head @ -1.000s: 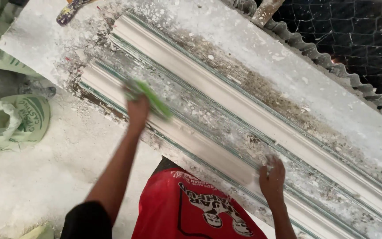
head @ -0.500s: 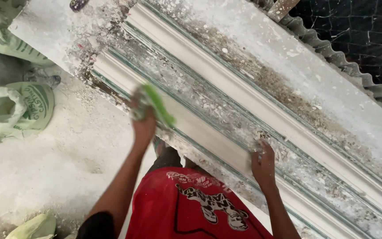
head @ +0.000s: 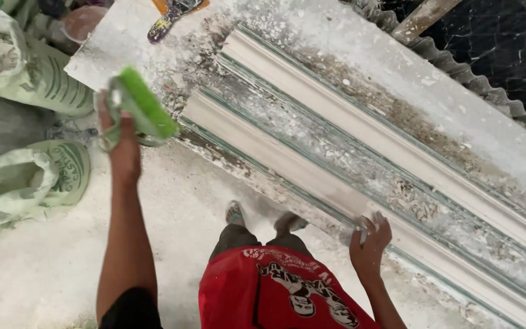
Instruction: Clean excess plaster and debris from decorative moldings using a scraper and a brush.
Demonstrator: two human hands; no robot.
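My left hand (head: 122,141) grips a green brush (head: 142,103) and holds it in the air, just off the near-left end of the bench. My right hand (head: 369,242) rests with fingers spread on the near edge of a long white plaster moulding (head: 287,164). A second white moulding (head: 360,116) lies parallel behind it on the plaster-crusted bench (head: 117,42). Crumbs and flakes of plaster lie between the two mouldings.
Green sacks (head: 28,176) of powder slump on the white dusty floor at the left. A paint-stained scraper (head: 171,15) lies at the bench's far-left end. Corrugated sheet (head: 458,73) and dark mesh run along the far side. My feet (head: 235,213) stand under the bench edge.
My left hand has lifted the green brush off the near moulding and swung it left, clear of the bench end. My right hand stays on the moulding's edge.
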